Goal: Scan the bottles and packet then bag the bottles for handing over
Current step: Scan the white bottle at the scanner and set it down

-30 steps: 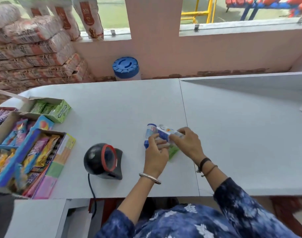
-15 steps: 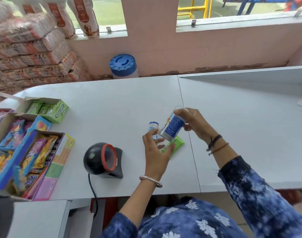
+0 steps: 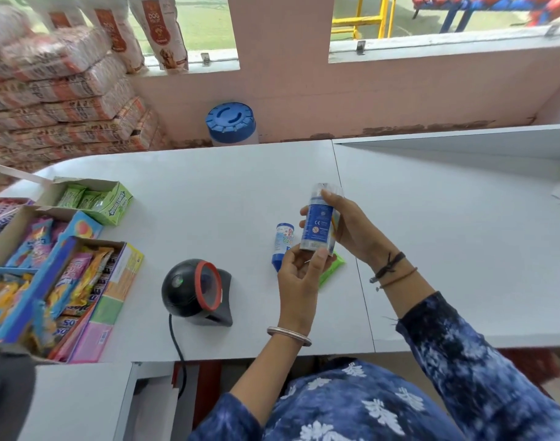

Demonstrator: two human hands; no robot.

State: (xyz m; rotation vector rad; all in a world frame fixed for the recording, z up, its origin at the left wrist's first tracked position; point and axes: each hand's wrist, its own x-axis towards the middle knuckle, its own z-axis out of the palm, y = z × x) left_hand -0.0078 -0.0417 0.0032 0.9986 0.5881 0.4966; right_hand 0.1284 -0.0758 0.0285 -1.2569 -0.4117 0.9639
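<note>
Both hands — right hand [image 3: 352,230] wrapped around it, left hand [image 3: 299,275] pinching its base — hold a blue bottle [image 3: 318,224] upright above the counter [image 3: 208,192], right of the scanner [image 3: 197,289].

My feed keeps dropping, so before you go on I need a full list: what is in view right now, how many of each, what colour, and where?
Blue-labelled plastic bottle: 1, blue and white, held upright above the counter by both hands.
Small blue bottle: 1, blue and white, on the counter left of the held one.
Green packet: 1, green, flat on the counter, partly behind the left hand.
Black barcode scanner with red ring: 1, near counter edge.
White counter: 1.
Open sweet boxes: several, multicoloured, counter's left end.
Blue-lidded jar: 1, behind the counter.
Stacked sacks: many, far left.
Left hand: steadies the bottle's base.
Right hand: grips the bottle.
</note>
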